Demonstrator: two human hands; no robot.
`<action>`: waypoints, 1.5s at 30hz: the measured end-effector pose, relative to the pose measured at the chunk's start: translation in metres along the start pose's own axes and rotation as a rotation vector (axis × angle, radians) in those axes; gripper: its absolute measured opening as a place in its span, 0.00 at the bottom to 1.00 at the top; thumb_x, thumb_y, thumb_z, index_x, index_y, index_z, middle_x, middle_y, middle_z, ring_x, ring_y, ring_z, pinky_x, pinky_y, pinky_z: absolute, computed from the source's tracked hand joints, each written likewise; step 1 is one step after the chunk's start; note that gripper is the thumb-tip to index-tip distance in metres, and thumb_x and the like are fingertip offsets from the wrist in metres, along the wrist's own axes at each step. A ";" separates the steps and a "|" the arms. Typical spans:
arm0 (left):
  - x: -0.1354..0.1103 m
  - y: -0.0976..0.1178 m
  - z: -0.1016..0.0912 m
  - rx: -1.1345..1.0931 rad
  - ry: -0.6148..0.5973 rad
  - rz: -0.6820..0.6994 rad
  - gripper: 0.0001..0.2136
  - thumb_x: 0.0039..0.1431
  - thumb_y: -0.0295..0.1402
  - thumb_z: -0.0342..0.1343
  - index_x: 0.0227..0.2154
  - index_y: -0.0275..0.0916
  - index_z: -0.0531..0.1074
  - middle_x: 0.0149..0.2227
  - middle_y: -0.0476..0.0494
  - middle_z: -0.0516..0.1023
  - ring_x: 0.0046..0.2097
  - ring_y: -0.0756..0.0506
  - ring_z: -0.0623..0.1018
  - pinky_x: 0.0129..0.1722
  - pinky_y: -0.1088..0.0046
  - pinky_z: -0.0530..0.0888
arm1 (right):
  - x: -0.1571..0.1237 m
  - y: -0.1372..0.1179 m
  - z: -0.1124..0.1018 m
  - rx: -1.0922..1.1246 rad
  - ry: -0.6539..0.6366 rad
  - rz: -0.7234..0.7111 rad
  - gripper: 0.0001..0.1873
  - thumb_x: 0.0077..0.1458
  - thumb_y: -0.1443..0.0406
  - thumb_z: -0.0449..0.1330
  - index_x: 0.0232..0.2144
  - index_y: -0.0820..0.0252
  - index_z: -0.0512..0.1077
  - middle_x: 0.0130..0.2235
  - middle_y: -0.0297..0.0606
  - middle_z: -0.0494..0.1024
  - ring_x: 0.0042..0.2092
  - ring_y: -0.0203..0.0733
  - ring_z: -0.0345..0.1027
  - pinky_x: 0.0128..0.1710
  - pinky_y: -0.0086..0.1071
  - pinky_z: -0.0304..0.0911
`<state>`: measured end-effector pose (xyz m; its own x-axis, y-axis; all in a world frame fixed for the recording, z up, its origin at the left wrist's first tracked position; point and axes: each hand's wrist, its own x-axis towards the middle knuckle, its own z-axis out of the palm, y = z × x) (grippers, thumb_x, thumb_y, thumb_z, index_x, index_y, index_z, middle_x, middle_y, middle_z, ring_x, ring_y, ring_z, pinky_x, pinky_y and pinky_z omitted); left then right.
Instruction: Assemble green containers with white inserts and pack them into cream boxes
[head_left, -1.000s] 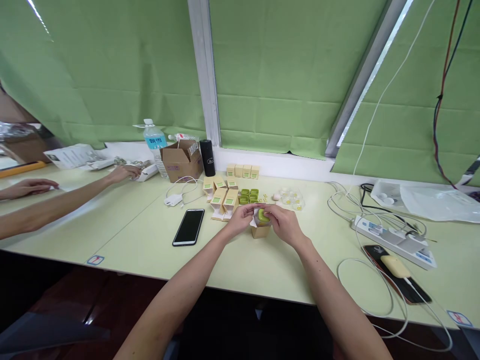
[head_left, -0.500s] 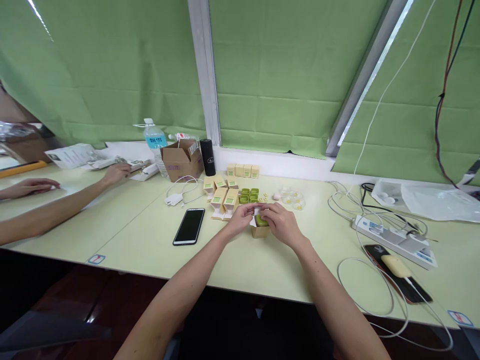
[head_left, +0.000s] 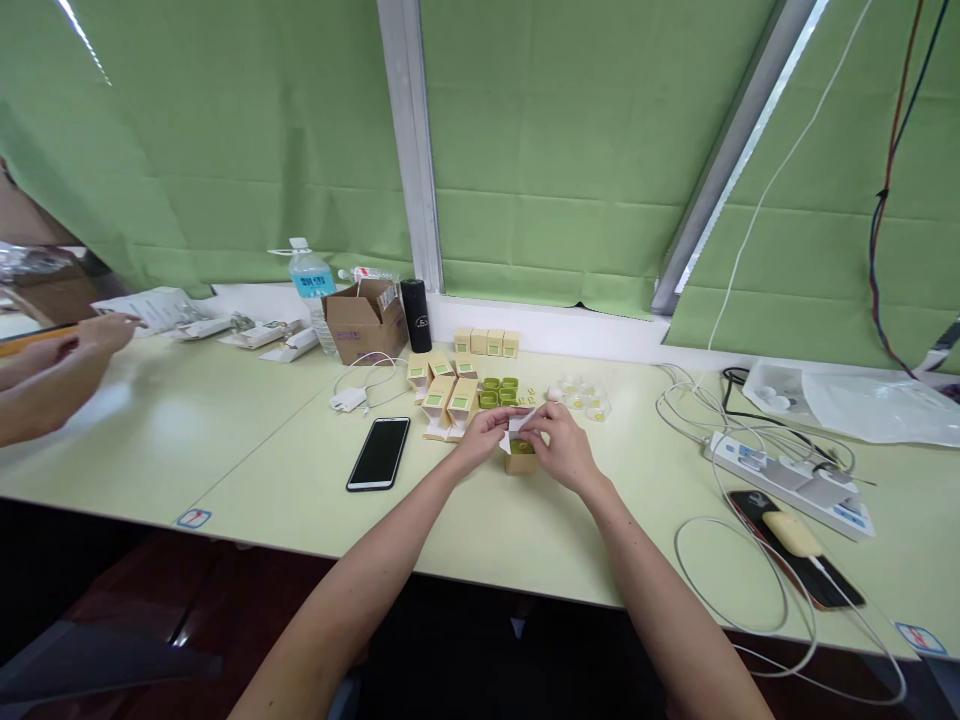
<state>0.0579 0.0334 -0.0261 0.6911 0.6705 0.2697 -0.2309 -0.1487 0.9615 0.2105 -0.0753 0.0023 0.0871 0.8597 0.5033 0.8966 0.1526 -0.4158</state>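
Note:
A small tan cardboard box (head_left: 519, 464) stands on the table in front of me, its white-lined top flaps raised. Something green sits inside, mostly hidden by the flaps and my fingers. My left hand (head_left: 484, 438) closes on the box's left side and back flap. From the right, my right hand (head_left: 561, 444) pinches a flap near the opening. Just beyond are several small green square containers (head_left: 498, 391) and tiny pale green pieces (head_left: 531, 395). Several similar tan boxes (head_left: 448, 398) with green labels stand to the left, some with open flaps.
A row of tan boxes (head_left: 487, 343) stands at the back. Clear plastic cups (head_left: 585, 395) lie to the right. A phone (head_left: 379, 454), a charger (head_left: 349, 399), an open carton (head_left: 365, 322) and a power strip (head_left: 787, 482) are around. At far left, a co-worker's hands (head_left: 90, 345) are moving.
My right fingers have shifted from the green thing in the box up to the white flap. The green thing now shows lower inside. The co-worker's arm has drawn back to the left.

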 end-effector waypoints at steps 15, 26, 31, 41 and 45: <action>-0.012 0.007 0.010 0.360 0.141 0.208 0.02 0.54 0.28 0.61 0.28 0.39 0.74 0.55 0.37 0.79 0.58 0.38 0.76 0.59 0.54 0.70 | 0.000 0.028 0.018 0.439 0.088 0.259 0.20 0.47 0.60 0.65 0.43 0.53 0.66 0.36 0.30 0.72 0.29 0.37 0.66 0.31 0.33 0.63; -0.013 0.006 0.006 0.661 0.129 0.365 0.09 0.57 0.26 0.58 0.41 0.42 0.72 0.46 0.43 0.76 0.53 0.41 0.73 0.55 0.61 0.70 | -0.005 0.018 0.013 0.545 -0.023 0.111 0.12 0.50 0.66 0.60 0.39 0.54 0.69 0.41 0.34 0.74 0.32 0.36 0.68 0.29 0.30 0.64; -0.013 0.015 -0.002 0.632 0.046 0.471 0.05 0.56 0.28 0.57 0.35 0.42 0.73 0.46 0.41 0.79 0.55 0.38 0.71 0.58 0.55 0.67 | -0.006 0.017 0.002 0.586 -0.044 0.081 0.09 0.53 0.62 0.62 0.38 0.54 0.71 0.42 0.36 0.74 0.35 0.37 0.69 0.28 0.28 0.63; -0.015 0.021 -0.010 0.608 0.016 0.482 0.07 0.59 0.37 0.59 0.28 0.41 0.74 0.27 0.44 0.73 0.38 0.42 0.71 0.41 0.63 0.69 | -0.004 0.021 0.003 0.566 0.013 0.075 0.02 0.52 0.64 0.62 0.29 0.56 0.75 0.29 0.33 0.73 0.32 0.38 0.67 0.28 0.29 0.62; -0.018 0.019 -0.008 0.647 -0.024 0.463 0.05 0.57 0.33 0.59 0.26 0.40 0.74 0.25 0.45 0.72 0.35 0.43 0.70 0.36 0.66 0.67 | -0.005 0.023 0.002 0.535 -0.026 0.020 0.02 0.51 0.67 0.61 0.27 0.57 0.73 0.30 0.34 0.75 0.30 0.37 0.67 0.27 0.30 0.62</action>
<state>0.0359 0.0245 -0.0129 0.6388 0.4222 0.6431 -0.0596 -0.8063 0.5886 0.2292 -0.0751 -0.0115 0.0849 0.8757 0.4754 0.5480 0.3574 -0.7563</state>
